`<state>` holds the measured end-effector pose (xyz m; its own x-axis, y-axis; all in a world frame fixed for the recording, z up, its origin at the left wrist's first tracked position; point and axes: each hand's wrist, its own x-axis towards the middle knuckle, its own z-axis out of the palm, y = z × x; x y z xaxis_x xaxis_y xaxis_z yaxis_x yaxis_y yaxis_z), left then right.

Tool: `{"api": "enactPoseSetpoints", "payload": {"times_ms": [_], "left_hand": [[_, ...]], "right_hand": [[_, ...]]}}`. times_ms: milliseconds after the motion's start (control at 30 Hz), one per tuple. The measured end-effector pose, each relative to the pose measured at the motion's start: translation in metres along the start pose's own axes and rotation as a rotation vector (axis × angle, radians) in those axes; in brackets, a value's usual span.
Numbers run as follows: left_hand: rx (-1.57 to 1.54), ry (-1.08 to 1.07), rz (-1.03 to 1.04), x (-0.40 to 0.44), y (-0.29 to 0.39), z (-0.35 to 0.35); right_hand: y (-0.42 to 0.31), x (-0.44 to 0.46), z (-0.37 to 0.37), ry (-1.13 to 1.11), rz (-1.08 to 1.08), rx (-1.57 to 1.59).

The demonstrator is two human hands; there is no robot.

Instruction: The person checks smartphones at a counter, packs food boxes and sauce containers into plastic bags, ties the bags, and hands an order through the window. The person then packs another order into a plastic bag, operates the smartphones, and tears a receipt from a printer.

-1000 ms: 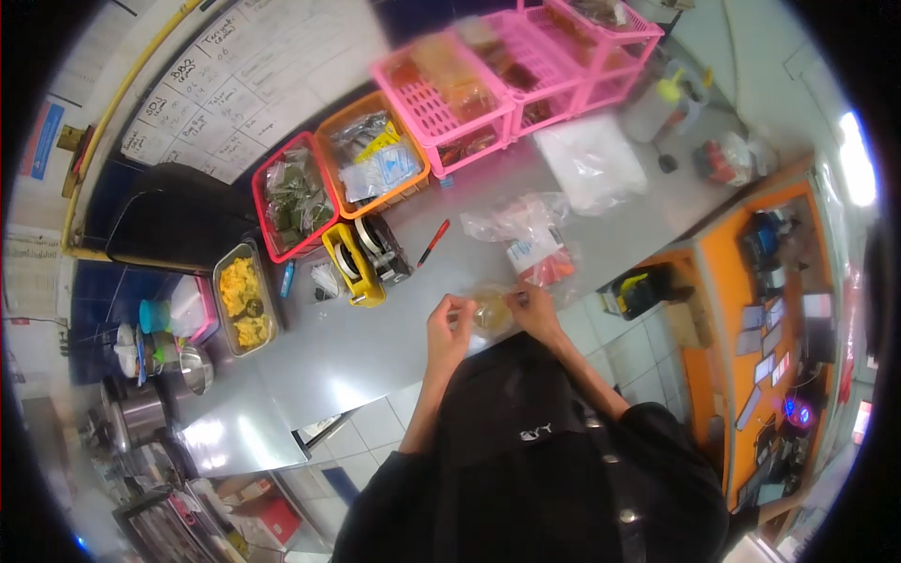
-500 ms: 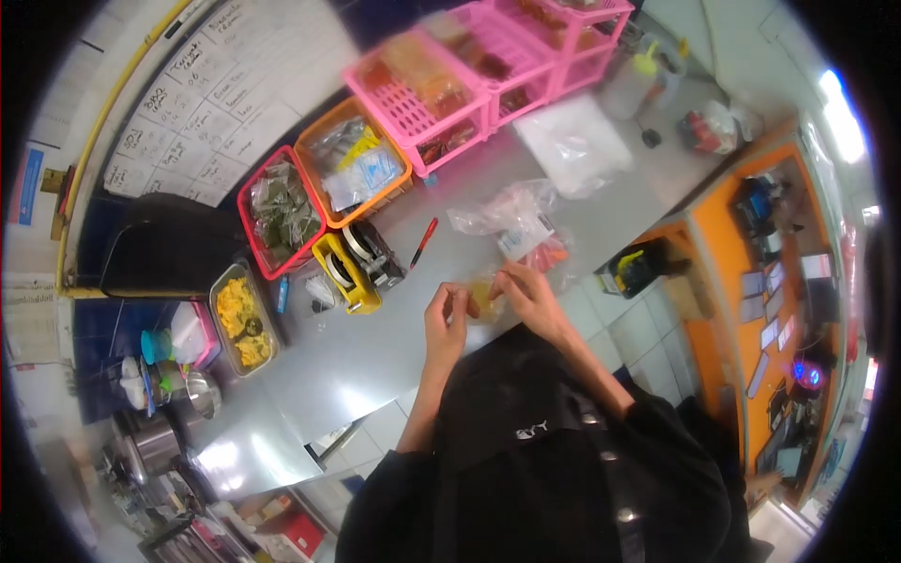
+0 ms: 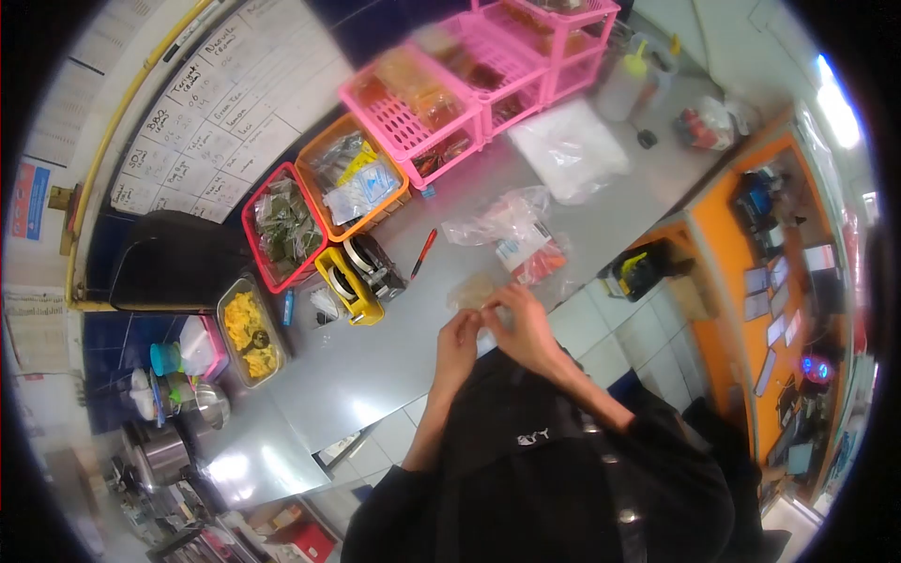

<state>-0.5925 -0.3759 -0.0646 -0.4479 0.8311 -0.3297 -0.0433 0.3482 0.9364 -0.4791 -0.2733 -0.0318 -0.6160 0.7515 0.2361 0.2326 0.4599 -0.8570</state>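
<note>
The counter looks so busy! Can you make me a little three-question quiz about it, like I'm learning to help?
1. True or false: the left hand and the right hand are both at the small see-through bag.

2. What is the yellow food in?
A) a pink basket
B) a metal tray
C) a cup

3. Fill in the colour: the pen on the counter is mostly ____.

Key: 1 true; 2 B; 3 red.

Left hand (image 3: 458, 340) and right hand (image 3: 518, 324) close together before torso, fingers of both bent, fingertips near each other. Both forearms bare, reaching forward and converging; right forearm angled more. Black sleeves at elbows.
</note>
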Motion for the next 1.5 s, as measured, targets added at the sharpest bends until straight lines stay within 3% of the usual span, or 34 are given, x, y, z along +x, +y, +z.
{"api": "enactPoseSetpoints", "payload": {"times_ms": [133, 200, 233, 300, 333, 367, 433, 500, 533, 600, 667, 700, 767, 833, 867, 900, 933, 967, 1033, 1067, 1133, 1167, 1200, 1233, 1267, 1300, 1367, 1400, 1467, 1500], "left_hand": [[-0.32, 0.09, 0.028, 0.001, -0.008, 0.012], [-0.553, 0.043, -0.05, 0.005, -0.003, 0.011], [-0.552, 0.05, -0.053, 0.005, -0.001, 0.011], [-0.45, 0.085, 0.056, 0.005, 0.006, 0.013], [-0.446, 0.08, 0.056, 0.003, 0.016, 0.015], [-0.387, 0.091, 0.047, -0.005, 0.027, 0.019], [-0.322, 0.1, 0.027, -0.016, 0.047, 0.029], [0.204, 0.112, 0.117, -0.022, 0.06, 0.043], [0.209, 0.115, 0.116, -0.025, 0.055, 0.043], [0.761, 0.266, 0.352, -0.032, 0.042, 0.043], [0.842, 0.291, 0.406, -0.039, 0.035, 0.043], [0.922, 0.313, 0.463, -0.044, 0.032, 0.042], [0.756, 0.328, 0.417, -0.05, 0.019, 0.037], [0.582, 0.342, 0.387, -0.056, 0.003, 0.037], [0.19, 0.323, 0.22, -0.061, -0.008, 0.038], [-0.199, 0.291, 0.052, -0.063, -0.013, 0.038], [-0.252, 0.251, 0.046, -0.06, -0.011, 0.035], [-0.26, 0.261, 0.054, -0.056, -0.017, 0.031], [-0.78, 0.025, -0.007, -0.045, -0.034, 0.028], [-0.794, 0.038, 0.005, -0.043, -0.028, 0.03], [-0.844, 0.053, -0.081, -0.033, -0.017, 0.028], [-0.861, 0.054, -0.109, -0.026, -0.017, 0.024], [-0.918, -0.162, 0.035, -0.011, -0.028, 0.007], [-0.88, -0.285, 0.053, -0.008, -0.005, -0.005], [-0.836, -0.406, 0.076, -0.005, 0.018, -0.017], [-0.841, -0.415, 0.088, -0.003, 0.04, -0.026], [-0.332, -0.348, 0.221, 0.0, 0.064, -0.04], [-0.334, -0.358, 0.23, -0.003, 0.069, -0.047], [0.178, -0.185, 0.327, -0.008, 0.072, -0.059], [0.174, -0.192, 0.342, -0.009, 0.072, -0.057]], "right_hand": [[-0.003, -0.015, -0.01, -0.02, -0.047, -0.029], [0.016, -0.026, -0.022, -0.298, 0.503, 0.457], [0.037, -0.035, -0.02, -0.304, 0.505, 0.46], [0.082, -0.051, -0.007, -0.451, 1.018, 0.993], [0.082, -0.05, -0.01, -0.587, 1.042, 1.265], [0.08, -0.047, -0.009, -0.582, 1.045, 1.27], [0.063, -0.032, 0.005, -0.597, 1.195, 1.749], [0.064, -0.02, 0.023, -0.518, 1.174, 1.815], [0.066, -0.012, 0.028, -0.44, 1.134, 1.871], [0.067, -0.002, 0.025, -0.44, 1.113, 1.895], [0.068, 0.004, 0.025, -0.448, 1.115, 1.909], [0.07, 0.006, 0.029, -0.345, 1.214, 1.86], [0.08, 0.002, 0.042, -0.247, 1.306, 1.802], [0.096, -0.005, 0.058, -0.213, 1.076, 1.915], [0.101, -0.006, 0.058, -0.221, 1.072, 1.907], [0.1, -0.004, 0.053, -0.383, 0.934, 2.072], [0.089, 0.002, 0.045, -0.551, 0.782, 2.225], [0.076, 0.004, 0.035, -0.567, 0.783, 2.216], [0.012, 0.02, -0.012, -0.553, 0.764, 0.806], [-0.012, 0.029, -0.033, -0.57, 0.757, 0.791], [-0.043, 0.043, -0.069, -1.051, 0.219, -0.012], [-0.046, 0.041, -0.075, -1.05, 0.217, -0.023], [-0.049, 0.039, -0.081, -0.913, -0.103, 0.028], [-0.053, 0.038, -0.086, -0.762, -0.416, 0.078], [-0.067, 0.042, -0.097, -0.905, -0.325, -0.086], [-0.072, 0.043, -0.097, -0.902, -0.329, -0.101], [-0.083, 0.041, -0.091, -0.839, -0.525, -0.245], [-0.084, 0.039, -0.085, -0.832, -0.524, -0.258], [-0.077, 0.032, -0.068, -0.722, -0.51, -0.434], [-0.075, 0.031, -0.062, -0.714, -0.51, -0.449]]}}
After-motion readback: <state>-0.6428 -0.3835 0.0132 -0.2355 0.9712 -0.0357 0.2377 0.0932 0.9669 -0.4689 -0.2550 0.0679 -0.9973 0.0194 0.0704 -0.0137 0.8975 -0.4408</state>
